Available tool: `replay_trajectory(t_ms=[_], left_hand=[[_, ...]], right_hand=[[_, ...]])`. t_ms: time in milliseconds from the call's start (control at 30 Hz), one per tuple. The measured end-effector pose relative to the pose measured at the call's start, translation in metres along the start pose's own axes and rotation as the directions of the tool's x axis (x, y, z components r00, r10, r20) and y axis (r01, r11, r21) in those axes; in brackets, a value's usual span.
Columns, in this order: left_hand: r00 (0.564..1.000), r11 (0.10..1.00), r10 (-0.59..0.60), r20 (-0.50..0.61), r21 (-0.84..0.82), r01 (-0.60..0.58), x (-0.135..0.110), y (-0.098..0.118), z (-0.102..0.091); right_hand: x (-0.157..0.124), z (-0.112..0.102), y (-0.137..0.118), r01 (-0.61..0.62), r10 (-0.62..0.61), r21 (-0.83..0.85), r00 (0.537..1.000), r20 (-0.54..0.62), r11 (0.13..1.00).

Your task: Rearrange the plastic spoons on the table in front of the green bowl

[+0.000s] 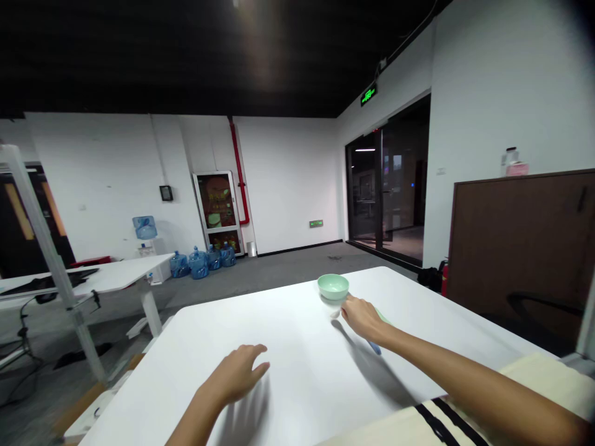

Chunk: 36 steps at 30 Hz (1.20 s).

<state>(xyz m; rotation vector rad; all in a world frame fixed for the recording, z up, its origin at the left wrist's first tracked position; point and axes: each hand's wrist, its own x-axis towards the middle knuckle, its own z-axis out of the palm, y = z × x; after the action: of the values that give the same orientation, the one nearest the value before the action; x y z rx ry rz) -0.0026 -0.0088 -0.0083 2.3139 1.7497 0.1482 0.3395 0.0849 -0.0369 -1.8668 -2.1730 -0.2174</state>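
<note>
My right hand (362, 317) reaches across the white table (288, 347), its fingers closed just beside a light green bowl (333, 287). The green bowl sits upright above a white rounded thing, perhaps another bowl (330, 305). A small white end shows at my fingertips, and a blue-handled utensil (374, 348) sticks out under my palm. These look like one piece, perhaps a spoon, but the hand hides its middle. Behind the wrist lies a pale green strip (382, 316), mostly covered. My left hand (239, 371) hovers over the table at left, open, with nothing in it.
Cream cloth with black stripes (432, 421) shows at the table's near right. A second white table (139, 269) stands left, with a pale upright post (51, 248). Blue water bottles (198, 263) line the far wall. A brown cabinet (520, 248) is at right.
</note>
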Motion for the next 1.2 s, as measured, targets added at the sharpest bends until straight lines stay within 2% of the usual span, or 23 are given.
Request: replay_trajectory(t_ms=[200,500,800,1200], left_hand=[[1.000,1.000,-0.002,-0.013,-0.013,0.001,0.001,-0.002,0.002],[1.000,1.000,0.003,-0.017,-0.014,-0.003,0.003,-0.004,0.004],[1.000,1.000,0.001,-0.014,-0.017,-0.001,0.002,-0.006,0.005],[1.000,1.000,0.002,-0.014,-0.027,-0.002,0.004,-0.009,0.005]], right_hand=[[0.000,-0.001,0.002,0.004,-0.004,0.017,1.000,0.002,1.000],[0.001,0.007,0.007,-0.065,0.066,-0.032,0.997,0.041,0.997],[-0.008,0.008,0.002,-0.056,0.058,-0.027,0.995,0.086,0.998],[-0.013,0.042,0.009,-0.021,0.041,-0.076,0.964,0.262,0.997]])
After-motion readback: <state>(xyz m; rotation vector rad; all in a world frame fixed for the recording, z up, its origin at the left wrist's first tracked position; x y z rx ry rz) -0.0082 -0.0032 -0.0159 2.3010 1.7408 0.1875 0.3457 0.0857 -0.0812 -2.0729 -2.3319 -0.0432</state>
